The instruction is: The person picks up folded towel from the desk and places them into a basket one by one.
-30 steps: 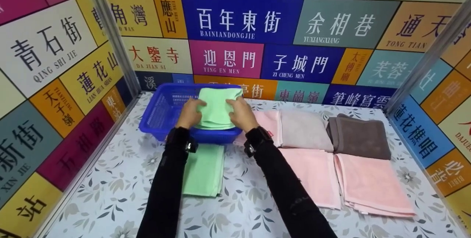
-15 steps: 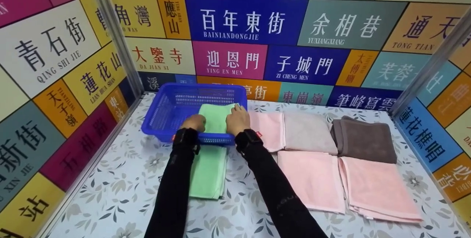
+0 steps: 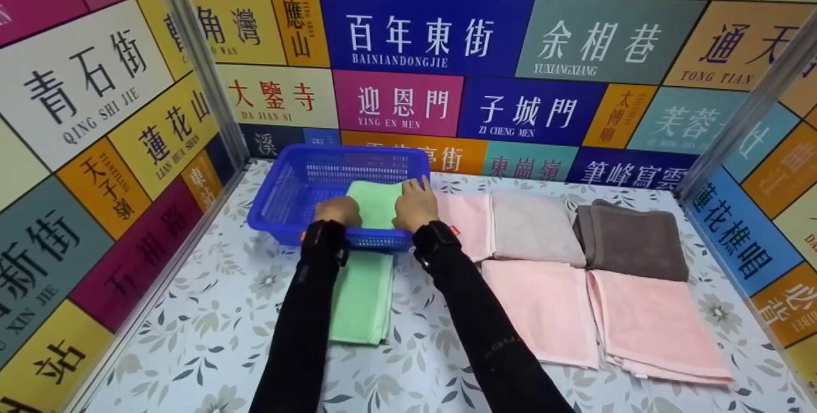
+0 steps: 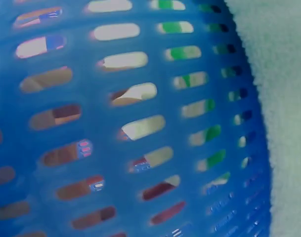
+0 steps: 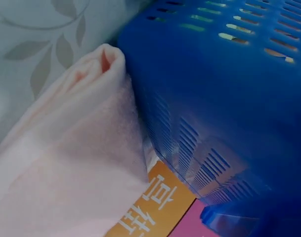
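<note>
In the head view a folded green towel (image 3: 376, 203) lies in the right part of a blue plastic basket (image 3: 281, 186). My left hand (image 3: 338, 210) holds the towel's left edge, its fingertips hidden behind the basket's front rim. At the right edge my right hand (image 3: 416, 204) grips the towel, thumb on top and fingers by the basket's right wall. The left wrist view has the slotted basket wall (image 4: 155, 113) with pale green towel cloth (image 4: 286, 123) beside it. Neither wrist view contains a hand.
Another green towel (image 3: 362, 304) lies before the basket. To the right are folded pink towels (image 3: 539, 311) (image 3: 657, 323), a grey towel (image 3: 536, 225) and a dark brown one (image 3: 638, 240). A pink towel (image 5: 76, 158) touches or nearly touches the basket's right side. Printed walls enclose the table.
Both hands have lowered the green towel from above the basket into its right part. Over the last half second, hands and towel have barely shifted.
</note>
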Demonstrator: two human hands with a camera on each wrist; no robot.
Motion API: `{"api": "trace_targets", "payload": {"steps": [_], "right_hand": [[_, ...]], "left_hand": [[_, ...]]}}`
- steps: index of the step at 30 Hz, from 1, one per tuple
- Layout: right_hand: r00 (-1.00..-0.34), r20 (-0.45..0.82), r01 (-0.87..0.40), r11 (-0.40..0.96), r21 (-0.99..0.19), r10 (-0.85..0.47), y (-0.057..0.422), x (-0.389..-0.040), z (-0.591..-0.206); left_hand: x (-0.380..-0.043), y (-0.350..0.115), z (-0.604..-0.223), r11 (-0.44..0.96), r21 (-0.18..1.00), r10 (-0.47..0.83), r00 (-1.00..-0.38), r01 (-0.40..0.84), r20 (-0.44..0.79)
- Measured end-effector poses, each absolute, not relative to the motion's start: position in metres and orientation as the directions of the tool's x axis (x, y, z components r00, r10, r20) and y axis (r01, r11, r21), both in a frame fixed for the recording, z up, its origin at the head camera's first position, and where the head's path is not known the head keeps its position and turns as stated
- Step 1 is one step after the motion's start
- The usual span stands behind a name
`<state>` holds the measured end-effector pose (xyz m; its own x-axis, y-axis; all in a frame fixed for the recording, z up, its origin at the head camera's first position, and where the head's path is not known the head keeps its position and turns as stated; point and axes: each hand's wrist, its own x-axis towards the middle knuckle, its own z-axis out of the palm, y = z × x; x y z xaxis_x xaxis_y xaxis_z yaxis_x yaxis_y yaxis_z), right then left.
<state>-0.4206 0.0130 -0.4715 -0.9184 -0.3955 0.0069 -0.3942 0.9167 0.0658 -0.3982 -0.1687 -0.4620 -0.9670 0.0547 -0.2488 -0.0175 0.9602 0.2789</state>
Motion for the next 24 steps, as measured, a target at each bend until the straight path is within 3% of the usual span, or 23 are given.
{"api": "trace_targets", "payload": {"steps": [3,7,11,15,18,21,24], "right_hand": [[-0.904,0.108,-0.424,0.901,-0.091,-0.414,0.02,-0.422,-0.473],[-0.885,0.224,-0.462,0.833,-0.303,-0.409,0.034,-0.416,-0.469],[-0.881,0.252,-0.472,0.775,-0.42,-0.4,0.051,-0.408,-0.467],[-0.889,0.25,-0.458,0.736,-0.499,-0.384,0.066,-0.401,-0.472],[-0.906,0.238,-0.423,0.712,-0.561,-0.351,0.074,-0.398,-0.477],[-0.919,0.232,-0.392,0.688,-0.611,-0.318,0.079,-0.396,-0.483],[-0.926,0.232,-0.377,0.674,-0.636,-0.299,0.077,-0.396,-0.486]], "left_hand": [[-0.4,-0.165,-0.466,0.961,0.275,0.016,-0.99,-0.022,-0.137],[-0.395,-0.165,-0.47,0.933,0.357,-0.026,-0.985,0.038,0.172],[-0.374,-0.171,-0.471,0.9,0.385,-0.015,-0.868,0.205,0.496],[-0.338,-0.184,-0.478,0.882,0.314,0.055,-0.738,0.352,0.672],[-0.31,-0.198,-0.488,0.889,0.265,0.108,-0.734,0.374,0.671],[-0.29,-0.211,-0.496,0.915,0.262,0.128,-0.837,0.306,0.532],[-0.278,-0.225,-0.5,0.938,0.3,0.098,-0.963,0.174,0.252]]}}
